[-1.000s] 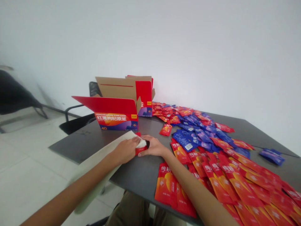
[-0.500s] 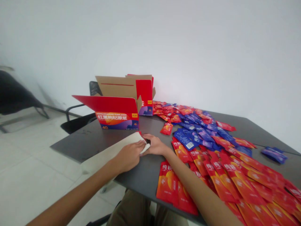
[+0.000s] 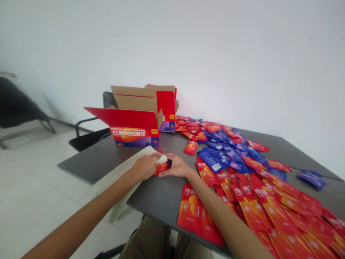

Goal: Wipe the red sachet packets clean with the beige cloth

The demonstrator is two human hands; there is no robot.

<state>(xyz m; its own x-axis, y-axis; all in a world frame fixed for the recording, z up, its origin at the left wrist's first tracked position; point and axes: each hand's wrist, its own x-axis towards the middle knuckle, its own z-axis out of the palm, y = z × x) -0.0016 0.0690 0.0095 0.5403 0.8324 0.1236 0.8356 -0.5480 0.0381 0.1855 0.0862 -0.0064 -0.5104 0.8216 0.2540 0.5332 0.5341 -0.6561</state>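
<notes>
My left hand [image 3: 145, 167] is closed on a pale cloth [image 3: 122, 176], which trails left over the table edge. A bunched end of that cloth presses against a red pouch [image 3: 162, 168] lying on the dark table [image 3: 164, 201]. My right hand [image 3: 176, 166] holds the pouch's right side between thumb and fingers. Part of the pouch is hidden by the cloth and my fingers. To the right of my right forearm, red pouches [image 3: 258, 201] lie in overlapping rows, with a heap of blue pouches [image 3: 234, 153] behind them.
An open red carton [image 3: 134, 135] stands beyond my hands, with a second carton [image 3: 168, 111] behind it. A lone blue pouch [image 3: 312, 179] lies at the far right. Black chairs [image 3: 88, 140] stand left of the table, and a white wall rises behind.
My left hand and the cloth have shifted left, uncovering more of the red pouch. My right hand stays at the pouch in nearly the same place.
</notes>
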